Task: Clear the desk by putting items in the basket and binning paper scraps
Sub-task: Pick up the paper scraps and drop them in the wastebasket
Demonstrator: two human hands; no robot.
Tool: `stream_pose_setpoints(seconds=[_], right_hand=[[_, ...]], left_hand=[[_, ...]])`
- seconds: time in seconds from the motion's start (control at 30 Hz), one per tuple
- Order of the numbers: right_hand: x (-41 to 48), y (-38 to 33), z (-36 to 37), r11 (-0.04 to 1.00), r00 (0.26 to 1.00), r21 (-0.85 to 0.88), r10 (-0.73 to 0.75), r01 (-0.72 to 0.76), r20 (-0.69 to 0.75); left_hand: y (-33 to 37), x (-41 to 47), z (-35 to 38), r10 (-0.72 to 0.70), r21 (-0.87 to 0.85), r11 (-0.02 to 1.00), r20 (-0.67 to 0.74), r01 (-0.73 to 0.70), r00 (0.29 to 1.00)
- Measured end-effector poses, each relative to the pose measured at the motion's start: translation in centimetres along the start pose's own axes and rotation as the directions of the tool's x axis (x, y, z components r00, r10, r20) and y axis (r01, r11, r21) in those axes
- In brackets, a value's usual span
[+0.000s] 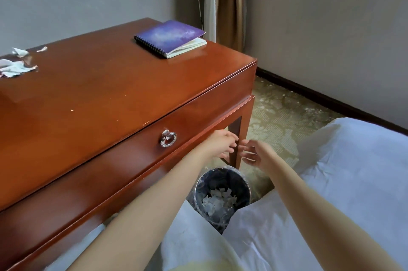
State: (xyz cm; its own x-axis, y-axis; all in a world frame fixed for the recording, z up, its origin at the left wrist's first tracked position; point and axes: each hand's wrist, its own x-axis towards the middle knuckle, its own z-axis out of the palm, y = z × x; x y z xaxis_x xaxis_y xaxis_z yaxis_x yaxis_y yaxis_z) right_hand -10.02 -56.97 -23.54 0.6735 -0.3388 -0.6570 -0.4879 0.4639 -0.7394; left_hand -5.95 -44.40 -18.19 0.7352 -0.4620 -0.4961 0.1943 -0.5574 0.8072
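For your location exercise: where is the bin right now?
In the head view the bin stands on the floor, low and centre, below both open hands, beside the desk leg, with paper scraps inside.

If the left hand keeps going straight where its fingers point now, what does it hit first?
Probably the right hand: the left hand points its open fingers at it across a small gap, above the round dark waste bin. The reddish wooden desk leg sits behind; depth is unclear.
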Motion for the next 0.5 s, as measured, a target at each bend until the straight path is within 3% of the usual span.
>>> stream_pose_setpoints(seconds=[0.23, 0.5], right_hand=[[-4.5, -3.8, 1.8, 0.976, 0.969, 0.062, -0.215, 0.209, 0.123], [-9.2, -10.4, 6.9, 0.915, 0.872, 0.276, -0.376, 0.295, 0.314]], left_hand=[[5.3, -4.6, -4.0, 0.233, -0.082, 0.968, -0.052, -0.237, 0.971], [8.8, -9.2, -11.6, 0.368, -0.097, 0.909, -0.268, -0.405, 0.89]])
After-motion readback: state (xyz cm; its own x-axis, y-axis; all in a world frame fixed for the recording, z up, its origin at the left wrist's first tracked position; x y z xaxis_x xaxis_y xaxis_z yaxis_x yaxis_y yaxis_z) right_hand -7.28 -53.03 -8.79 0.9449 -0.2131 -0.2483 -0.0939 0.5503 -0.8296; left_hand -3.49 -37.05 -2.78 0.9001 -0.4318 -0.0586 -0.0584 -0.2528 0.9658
